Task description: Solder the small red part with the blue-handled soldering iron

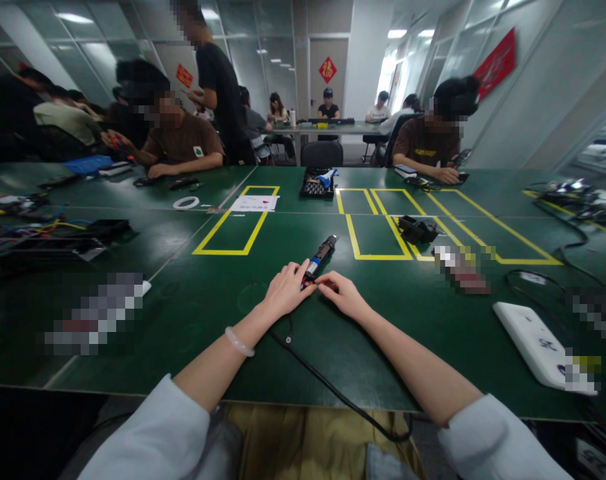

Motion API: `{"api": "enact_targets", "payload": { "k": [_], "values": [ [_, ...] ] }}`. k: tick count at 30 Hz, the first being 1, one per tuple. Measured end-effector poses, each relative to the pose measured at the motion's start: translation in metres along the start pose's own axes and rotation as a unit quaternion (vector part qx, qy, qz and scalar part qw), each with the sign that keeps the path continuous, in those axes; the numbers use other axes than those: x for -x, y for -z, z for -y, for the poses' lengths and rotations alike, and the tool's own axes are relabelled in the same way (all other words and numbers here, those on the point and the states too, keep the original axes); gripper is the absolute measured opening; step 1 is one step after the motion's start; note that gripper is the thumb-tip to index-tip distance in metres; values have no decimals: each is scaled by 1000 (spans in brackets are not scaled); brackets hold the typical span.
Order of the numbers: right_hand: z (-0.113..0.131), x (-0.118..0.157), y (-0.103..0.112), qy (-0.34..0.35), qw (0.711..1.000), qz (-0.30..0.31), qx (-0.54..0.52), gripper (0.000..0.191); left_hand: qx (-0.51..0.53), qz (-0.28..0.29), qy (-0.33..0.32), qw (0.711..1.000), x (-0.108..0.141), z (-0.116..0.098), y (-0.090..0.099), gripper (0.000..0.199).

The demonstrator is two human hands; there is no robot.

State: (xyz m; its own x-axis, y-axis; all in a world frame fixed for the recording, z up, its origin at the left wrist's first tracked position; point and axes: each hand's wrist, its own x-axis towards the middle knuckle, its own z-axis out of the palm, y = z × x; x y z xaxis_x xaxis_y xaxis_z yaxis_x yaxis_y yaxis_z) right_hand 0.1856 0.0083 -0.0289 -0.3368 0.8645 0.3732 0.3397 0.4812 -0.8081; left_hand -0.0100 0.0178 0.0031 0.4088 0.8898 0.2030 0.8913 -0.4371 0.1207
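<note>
A long, narrow black device (325,251) with a blue band and a silver section lies slanted on the green table (303,360). My left hand (287,288) rests over its near end, with the fingers closed round it. Small red parts show between my hands, too small to make out. My right hand (339,291) touches that same end, thumb and fingertips pinched together; what they hold is hidden. A black cable (327,383) runs from under my left hand over the table edge and loops near my lap. A thin lead with a small ring end lies beside it.
A black tray (317,183) with a blue-handled tool sits ahead. Yellow tape outlines (223,253), a paper sheet (255,203) and a tape roll (185,203) lie ahead. A black part (417,230) and white box (537,347) are right; wired parts (83,237) left. People sit opposite.
</note>
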Motion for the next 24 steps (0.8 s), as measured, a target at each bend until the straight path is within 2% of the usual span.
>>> {"api": "enact_targets", "payload": {
  "k": [4,9,15,19,24],
  "values": [
    [2,0,2,-5,1000,21,10,17,-17,13,45,999,-1,29,5,71],
    [3,-1,3,-19,999,35,10,15,-29,24,137,990,-2,89,13,72],
    [5,0,3,-29,999,42,8,15,-66,16,271,960,9,152,27,66],
    [5,0,3,-31,998,47,10,15,-69,-41,331,940,21,176,35,58],
    [5,0,4,-28,998,53,13,16,-79,-86,379,918,29,190,38,55]
  ]
}}
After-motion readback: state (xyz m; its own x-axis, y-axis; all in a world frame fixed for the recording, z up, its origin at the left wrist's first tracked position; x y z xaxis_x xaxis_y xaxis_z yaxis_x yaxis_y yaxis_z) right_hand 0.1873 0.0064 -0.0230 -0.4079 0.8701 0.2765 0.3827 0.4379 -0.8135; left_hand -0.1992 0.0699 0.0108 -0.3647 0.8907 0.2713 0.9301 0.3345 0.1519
